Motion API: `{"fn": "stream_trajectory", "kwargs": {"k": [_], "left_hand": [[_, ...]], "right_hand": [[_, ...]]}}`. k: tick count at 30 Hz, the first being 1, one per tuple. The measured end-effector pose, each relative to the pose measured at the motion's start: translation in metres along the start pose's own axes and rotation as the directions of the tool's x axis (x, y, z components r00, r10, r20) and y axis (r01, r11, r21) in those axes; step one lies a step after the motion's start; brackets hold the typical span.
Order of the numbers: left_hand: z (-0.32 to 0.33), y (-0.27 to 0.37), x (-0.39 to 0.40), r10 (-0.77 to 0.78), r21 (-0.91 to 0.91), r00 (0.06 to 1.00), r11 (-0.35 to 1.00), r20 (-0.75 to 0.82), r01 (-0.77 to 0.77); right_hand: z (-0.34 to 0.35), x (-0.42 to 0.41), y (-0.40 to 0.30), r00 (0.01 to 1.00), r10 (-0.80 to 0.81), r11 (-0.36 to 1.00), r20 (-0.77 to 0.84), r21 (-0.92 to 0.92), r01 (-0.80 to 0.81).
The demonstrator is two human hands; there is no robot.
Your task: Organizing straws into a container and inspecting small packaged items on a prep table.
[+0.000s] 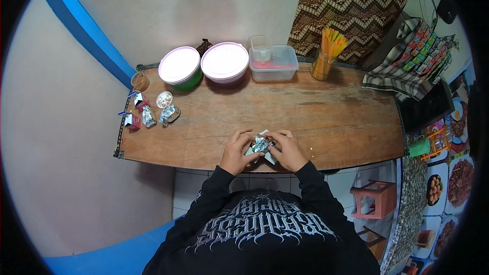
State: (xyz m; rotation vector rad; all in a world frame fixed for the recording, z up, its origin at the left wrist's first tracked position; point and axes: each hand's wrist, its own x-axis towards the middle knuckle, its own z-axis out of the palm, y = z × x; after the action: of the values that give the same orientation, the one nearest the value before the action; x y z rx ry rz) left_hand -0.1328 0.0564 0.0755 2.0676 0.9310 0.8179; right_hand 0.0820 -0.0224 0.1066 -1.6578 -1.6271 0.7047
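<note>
Near the front edge of the wooden table [237, 110], a crumpled piece of silver foil [261, 144] lies between both hands. My left hand [237, 153] holds its left side, with thumb and fingers curled round it. On its right side, my right hand [285, 149] grips the foil in the same manner. White, paper-like flaps [270, 157] stick out under and around the foil. Whether the foil covers anything inside cannot be told.
At the left stand small red-and-white cartons [132, 121], foil-topped packs [149, 117] and a brown jar [140, 81]. Lidded round tubs [225, 62], a clear plastic box [274, 64] and a jar of straws [323, 65] line the back. A checked cloth [401, 80] hangs at the right.
</note>
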Motion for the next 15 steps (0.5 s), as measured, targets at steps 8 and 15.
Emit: {"fn": "stream_trajectory", "kwargs": {"k": [8,15], "left_hand": [[0.005,0.0,0.001,0.128,-0.029,0.991,0.991,-0.032,-0.129],[0.005,0.007,-0.004,0.087,0.168,0.996,0.982,0.002,-0.086]], "right_hand": [[0.005,-0.002,0.01,0.984,-0.138,0.985,0.115,-0.091,0.148],[0.002,-0.01,-0.009,0.994,-0.097,0.981,0.053,-0.162,0.104]]}}
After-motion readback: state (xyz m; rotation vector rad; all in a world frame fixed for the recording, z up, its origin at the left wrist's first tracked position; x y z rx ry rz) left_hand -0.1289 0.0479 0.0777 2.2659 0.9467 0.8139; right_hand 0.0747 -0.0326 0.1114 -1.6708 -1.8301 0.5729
